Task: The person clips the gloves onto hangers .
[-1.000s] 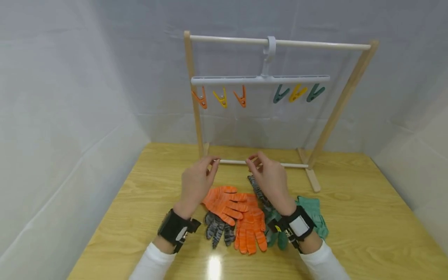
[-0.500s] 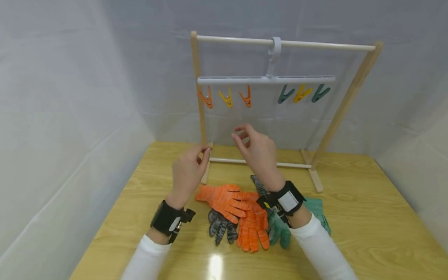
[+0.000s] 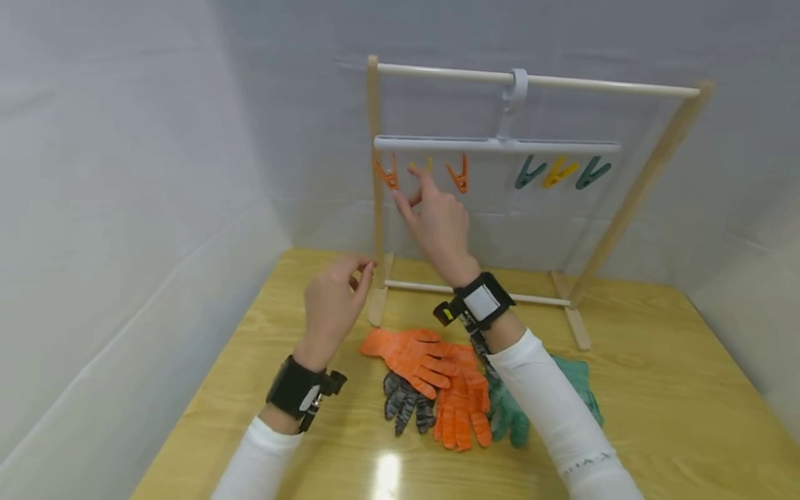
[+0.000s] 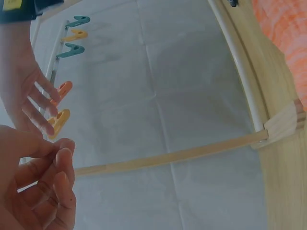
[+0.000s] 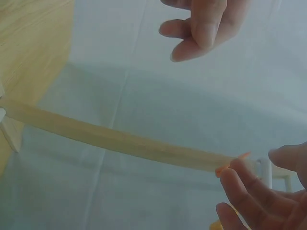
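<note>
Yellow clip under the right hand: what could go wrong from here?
The yellow clip hangs between two orange clips, so the right hand may bump them. The clip hanger hangs from one hook on the top rail and could tilt or slide. The left hand steadies nothing.

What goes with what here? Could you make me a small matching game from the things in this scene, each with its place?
Things:
1. right hand
2. left hand
3. gloves
4. green pegs

Places:
A. lying in a heap on the wooden table
B. raised at the yellow peg under the hanger
C. clipped on the hanger's right half
D. low, beside the rack's left post, fingertips pinched together

Pairs: 1-B, 2-D, 3-A, 4-C
</note>
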